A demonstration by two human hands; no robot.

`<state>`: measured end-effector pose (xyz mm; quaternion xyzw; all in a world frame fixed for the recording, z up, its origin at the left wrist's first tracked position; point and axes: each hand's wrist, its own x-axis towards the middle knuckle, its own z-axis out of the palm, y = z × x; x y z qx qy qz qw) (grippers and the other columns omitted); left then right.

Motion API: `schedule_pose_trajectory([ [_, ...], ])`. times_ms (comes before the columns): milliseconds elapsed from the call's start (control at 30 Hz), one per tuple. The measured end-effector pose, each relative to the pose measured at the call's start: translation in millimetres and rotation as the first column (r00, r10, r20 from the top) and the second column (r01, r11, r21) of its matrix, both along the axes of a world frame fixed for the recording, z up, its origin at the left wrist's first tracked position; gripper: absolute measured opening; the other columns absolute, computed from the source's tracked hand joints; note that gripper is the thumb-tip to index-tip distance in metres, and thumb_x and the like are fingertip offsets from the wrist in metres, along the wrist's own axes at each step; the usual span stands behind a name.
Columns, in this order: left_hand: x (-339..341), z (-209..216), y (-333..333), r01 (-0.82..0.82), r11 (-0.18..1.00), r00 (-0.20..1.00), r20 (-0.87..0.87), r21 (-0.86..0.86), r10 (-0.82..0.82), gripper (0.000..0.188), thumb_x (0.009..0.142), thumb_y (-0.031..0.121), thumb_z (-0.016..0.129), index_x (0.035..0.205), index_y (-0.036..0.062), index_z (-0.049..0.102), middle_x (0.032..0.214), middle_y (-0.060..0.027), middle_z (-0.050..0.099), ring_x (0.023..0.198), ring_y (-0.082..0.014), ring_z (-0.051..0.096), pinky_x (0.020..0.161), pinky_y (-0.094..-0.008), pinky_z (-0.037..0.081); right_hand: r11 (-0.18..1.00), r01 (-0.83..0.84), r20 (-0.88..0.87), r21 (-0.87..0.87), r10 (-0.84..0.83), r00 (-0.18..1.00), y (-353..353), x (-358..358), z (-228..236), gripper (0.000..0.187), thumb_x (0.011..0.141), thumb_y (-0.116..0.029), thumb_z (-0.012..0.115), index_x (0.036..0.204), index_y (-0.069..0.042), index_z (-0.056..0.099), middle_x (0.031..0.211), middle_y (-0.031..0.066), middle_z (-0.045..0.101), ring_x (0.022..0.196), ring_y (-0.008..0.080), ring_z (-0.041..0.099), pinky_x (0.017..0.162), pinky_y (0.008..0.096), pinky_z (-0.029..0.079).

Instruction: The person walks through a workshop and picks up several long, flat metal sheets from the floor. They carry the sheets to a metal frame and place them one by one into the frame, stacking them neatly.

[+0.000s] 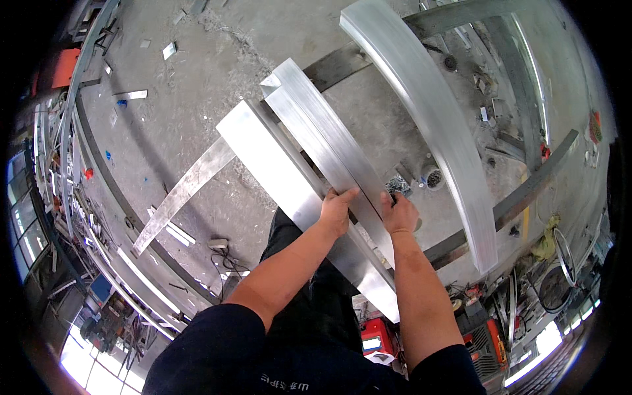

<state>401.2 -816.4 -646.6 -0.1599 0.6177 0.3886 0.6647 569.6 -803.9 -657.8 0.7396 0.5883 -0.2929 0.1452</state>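
A red machine [376, 339] sits on the concrete floor [164, 125] near a flat metal strip [181, 194].

Metal scraps [131, 95] on concrete floor [178, 125]

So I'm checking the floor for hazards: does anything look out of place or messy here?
Yes. Small offcuts and debris lie scattered on the grey concrete floor, and a loose black cable trails by the person's feet. A flat bare metal strip lies askew under the long shiny sheet-metal channels.
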Motion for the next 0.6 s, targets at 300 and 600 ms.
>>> schedule_pose_trajectory([
  [300,10.5,18.7,-7.7,0.105,0.969,0.967,-0.205,-0.225,-0.152,0.047,0.084,0.028,0.071,0.111,-0.0043,0.050,0.098,-0.0107,0.056,0.088,-0.0205,0.054,0.075,-0.0359,0.045,0.999,-0.006,-0.031,-0.035,0.005,1.000,3.4,2.5,-1.3,0.059,0.088,-0.063,0.044,0.095,-0.009,0.066,0.088,0.0204,0.067,0.086,0.0406,0.063,0.074,0.0497,0.049],
  [600,36.4,9.5,-12.5,0.134,0.946,0.878,-0.408,-0.293,-0.251,0.071,0.084,0.048,0.068,0.121,-0.0057,0.038,0.113,-0.0218,0.055,0.102,-0.0289,0.056,0.086,-0.0360,0.045,1.000,-0.016,-0.054,0.003,0.017,0.998,3.1,0.7,2.4,0.059,0.089,-0.063,0.042,0.088,-0.009,0.066,0.085,0.0217,0.067,0.083,0.0427,0.063,0.072,0.0518,0.048],
])
